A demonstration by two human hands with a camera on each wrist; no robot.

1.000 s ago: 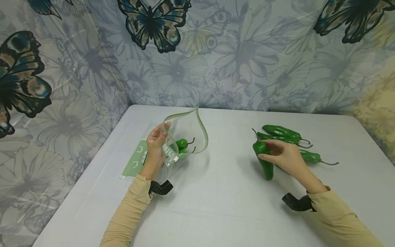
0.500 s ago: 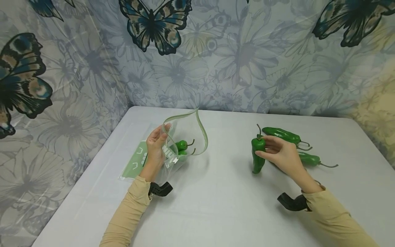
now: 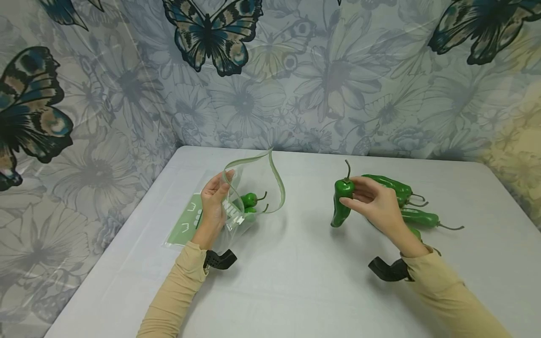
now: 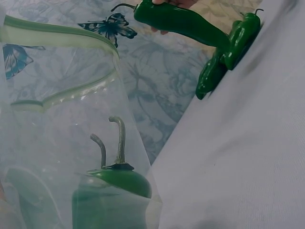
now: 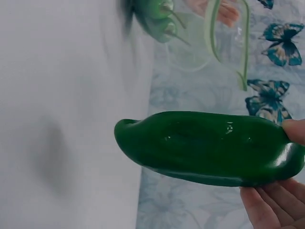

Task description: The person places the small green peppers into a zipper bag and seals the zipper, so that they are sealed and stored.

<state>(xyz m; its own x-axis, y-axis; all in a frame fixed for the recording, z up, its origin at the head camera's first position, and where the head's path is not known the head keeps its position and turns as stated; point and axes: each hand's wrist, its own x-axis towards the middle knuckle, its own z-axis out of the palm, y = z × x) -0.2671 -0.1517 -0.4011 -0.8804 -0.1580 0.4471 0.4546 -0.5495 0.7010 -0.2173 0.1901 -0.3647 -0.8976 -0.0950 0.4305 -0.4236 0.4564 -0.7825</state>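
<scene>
Between thumb and fingers, my right hand pinches a green chili pepper near its stem end. The pepper hangs stem up above the table, and fills the middle of the right wrist view as a long green pepper. My left hand grips the edge of a clear zip bag whose mouth gapes toward the right. Inside the bag lie two green peppers, their stems pointing at the mouth. Seen from the left wrist, the peppers in the bag show partly through the plastic.
Several more green peppers lie on the white table at the right, partly behind my right hand. A flat bag with a green label lies under my left hand. Cloth with printed butterflies hangs behind the table.
My right hand has moved left with the pepper, away from the others on the table, and the pepper now hangs more upright. My left hand and the bag have stayed in place.
</scene>
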